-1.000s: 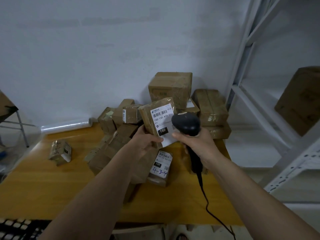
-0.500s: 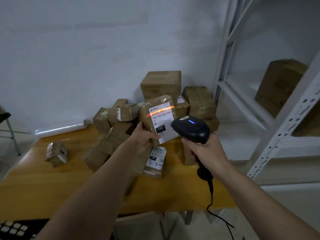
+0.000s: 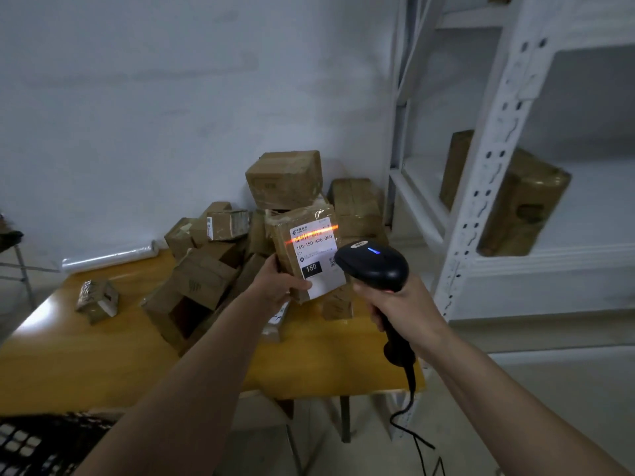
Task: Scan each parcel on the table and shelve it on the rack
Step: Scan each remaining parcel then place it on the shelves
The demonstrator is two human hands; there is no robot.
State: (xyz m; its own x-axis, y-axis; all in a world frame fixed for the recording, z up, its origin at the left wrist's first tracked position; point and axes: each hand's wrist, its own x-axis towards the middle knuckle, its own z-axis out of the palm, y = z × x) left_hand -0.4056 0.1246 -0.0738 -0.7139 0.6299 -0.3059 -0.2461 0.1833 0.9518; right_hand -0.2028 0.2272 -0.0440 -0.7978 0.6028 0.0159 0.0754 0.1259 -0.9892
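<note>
Wooden table (image 3: 103,355); left hand (image 3: 275,286) grips parcel (image 3: 302,249); right hand (image 3: 402,304) grips scanner (image 3: 374,266)

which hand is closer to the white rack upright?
Right. The right hand grips the scanner just left of the rack upright. The left hand holds the labelled parcel further left, over the table.

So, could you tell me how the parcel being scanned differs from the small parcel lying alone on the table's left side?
The scanned parcel is held upright in the left hand; the lone parcel lies on the table, untouched. The scanned parcel's white label faces the camera, crossed by the scanner's orange line; the lone parcel shows no such line. Both are brown and taped.
</note>
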